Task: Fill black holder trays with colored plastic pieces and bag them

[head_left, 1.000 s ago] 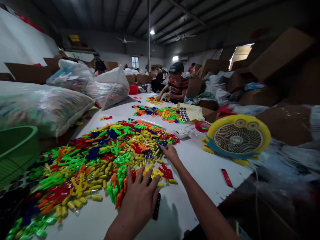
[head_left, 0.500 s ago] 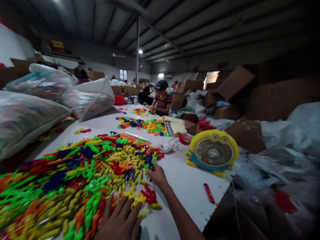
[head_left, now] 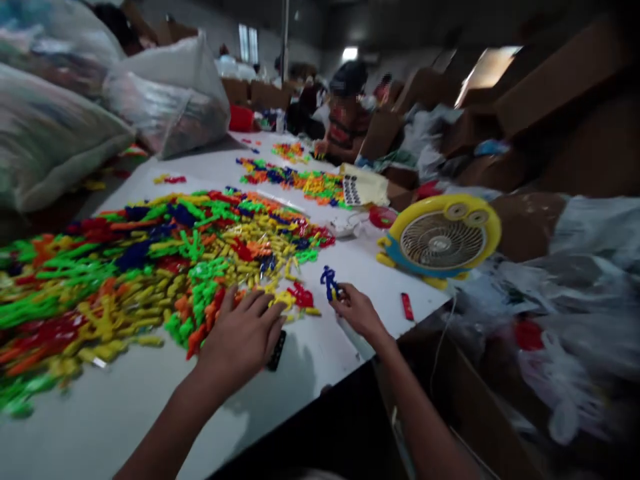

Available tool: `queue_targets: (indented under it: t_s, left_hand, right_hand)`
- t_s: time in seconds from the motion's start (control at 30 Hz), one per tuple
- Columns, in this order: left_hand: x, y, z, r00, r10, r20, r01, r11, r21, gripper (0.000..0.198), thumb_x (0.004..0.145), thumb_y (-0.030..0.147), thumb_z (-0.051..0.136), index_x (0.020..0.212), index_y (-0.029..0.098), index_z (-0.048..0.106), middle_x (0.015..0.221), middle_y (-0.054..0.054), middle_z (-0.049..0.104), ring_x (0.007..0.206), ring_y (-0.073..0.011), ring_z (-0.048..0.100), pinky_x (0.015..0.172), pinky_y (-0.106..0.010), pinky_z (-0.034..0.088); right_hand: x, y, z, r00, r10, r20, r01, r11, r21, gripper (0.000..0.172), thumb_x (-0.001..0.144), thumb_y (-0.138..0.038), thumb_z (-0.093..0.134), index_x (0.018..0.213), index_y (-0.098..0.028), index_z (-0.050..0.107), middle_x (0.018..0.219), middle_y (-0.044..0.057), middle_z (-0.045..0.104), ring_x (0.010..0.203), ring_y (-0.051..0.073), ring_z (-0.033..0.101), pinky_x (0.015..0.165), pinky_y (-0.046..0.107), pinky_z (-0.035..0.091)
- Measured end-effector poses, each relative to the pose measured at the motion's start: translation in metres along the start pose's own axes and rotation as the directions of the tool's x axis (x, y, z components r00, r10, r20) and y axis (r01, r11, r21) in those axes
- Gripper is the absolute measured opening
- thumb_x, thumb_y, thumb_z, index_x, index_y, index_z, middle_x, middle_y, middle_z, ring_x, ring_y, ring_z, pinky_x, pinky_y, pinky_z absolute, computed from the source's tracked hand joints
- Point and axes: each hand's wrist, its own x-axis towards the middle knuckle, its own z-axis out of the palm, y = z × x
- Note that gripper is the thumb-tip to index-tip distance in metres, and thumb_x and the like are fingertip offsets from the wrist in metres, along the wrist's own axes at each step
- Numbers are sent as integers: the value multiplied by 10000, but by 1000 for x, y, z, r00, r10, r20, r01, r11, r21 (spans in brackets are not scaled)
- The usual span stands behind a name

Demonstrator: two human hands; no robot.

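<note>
Between the thumb and fingers of my right hand (head_left: 357, 308) is a blue toy figure (head_left: 329, 281), held upright just over the white table (head_left: 320, 337). A bit of yellow shows at its lower end by my fingertips. My left hand (head_left: 245, 328) lies palm down with its fingers spread at the near edge of a large pile of coloured plastic pieces (head_left: 200, 267). Red pieces (head_left: 301, 295) and yellow ones sit just beyond its fingertips. A black object (head_left: 277, 351) is partly hidden under that hand.
A yellow and blue fan (head_left: 440, 241) stands at the right, with a red object (head_left: 407, 307) near the table edge. A white power strip (head_left: 345, 225) lies behind. Full sacks (head_left: 170, 100) line the left. A co-worker (head_left: 345, 113) sits at the far end.
My right hand has come away from the pile's right edge toward me, with the blue figure now plainly in it. My left hand stays by the pile. The view has tilted down.
</note>
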Motion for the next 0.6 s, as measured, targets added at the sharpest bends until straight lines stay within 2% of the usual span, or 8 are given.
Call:
queue_targets:
  t_s: [0.07, 0.13, 0.23, 0.27, 0.33, 0.47, 0.53, 0.6]
  left_hand:
    - [2, 0, -2, 1000, -4, 30, 5, 1000, -26, 335, 979, 345, 369, 1154, 244, 637, 1181, -69, 679, 1222, -280, 533, 1105, -592, 248]
    - [2, 0, -2, 999, -6, 36, 7, 999, -39, 335, 979, 350, 365, 1150, 245, 634, 1174, -73, 678, 1219, -273, 532, 1110, -589, 247]
    - [2, 0, -2, 999, -1, 33, 3, 999, -41, 339, 981, 358, 356, 1149, 252, 630, 1177, -69, 675, 1213, -269, 533, 1117, -597, 229]
    - [1, 0, -2, 999, 0, 36, 1, 999, -39, 342, 982, 361, 352, 1153, 253, 628, 1181, -69, 673, 1213, -269, 532, 1119, -598, 224]
    - [2, 0, -2, 999, 0, 46, 2, 999, -33, 353, 984, 368, 342, 1167, 250, 620, 1187, -71, 669, 1215, -270, 528, 1120, -598, 222]
    - [2, 1, -5, 997, -8, 79, 11, 999, -36, 392, 990, 399, 310, 1197, 247, 606, 1220, -74, 654, 1237, -271, 510, 1130, -598, 206]
    - [2, 3, -7, 995, -8, 102, 12, 999, -44, 431, 970, 469, 339, 1234, 239, 591, 1261, -91, 632, 1264, -293, 487, 1134, -616, 186]
    - [1, 6, -9, 994, -16, 112, 20, 999, -41, 526, 921, 562, 396, 1281, 216, 565, 1296, -127, 604, 1283, -335, 464, 1127, -651, 167]
  right_hand:
    - [-15, -11, 17, 991, -39, 129, 1, 959, 284, 363, 820, -296, 586, 1157, -169, 547, 777, 5, 662, 627, 142, 630, 587, 251, 484]
    - [-35, -23, 38, 971, -87, 221, -31, 876, 481, 386, 797, -303, 605, 1154, -177, 533, 767, -9, 656, 594, 131, 627, 560, 246, 505]
    - [-64, -33, 72, 966, -130, 223, -41, 776, 630, 395, 749, -289, 656, 1108, -195, 523, 810, -4, 677, 637, 133, 642, 612, 256, 543]
    - [-71, -33, 81, 966, -141, 218, -33, 765, 643, 381, 749, -294, 665, 1087, -198, 518, 808, 0, 685, 650, 139, 646, 626, 261, 548]
    - [-79, -29, 92, 965, -173, 199, 20, 801, 598, 350, 761, -304, 667, 1058, -203, 511, 818, 9, 695, 664, 148, 645, 629, 267, 547]
    - [-82, -25, 96, 939, -298, 174, 217, 901, 376, 328, 787, -267, 616, 1097, -205, 529, 918, 34, 690, 739, 167, 630, 669, 279, 526]
    - [-84, -31, 102, 930, -311, 196, 235, 913, 334, 312, 830, -253, 551, 1139, -210, 532, 961, 54, 690, 794, 191, 638, 717, 307, 520]
    - [-88, -40, 113, 941, -275, 198, 203, 925, 320, 293, 867, -227, 476, 1153, -210, 538, 954, 78, 697, 794, 213, 644, 716, 332, 513]
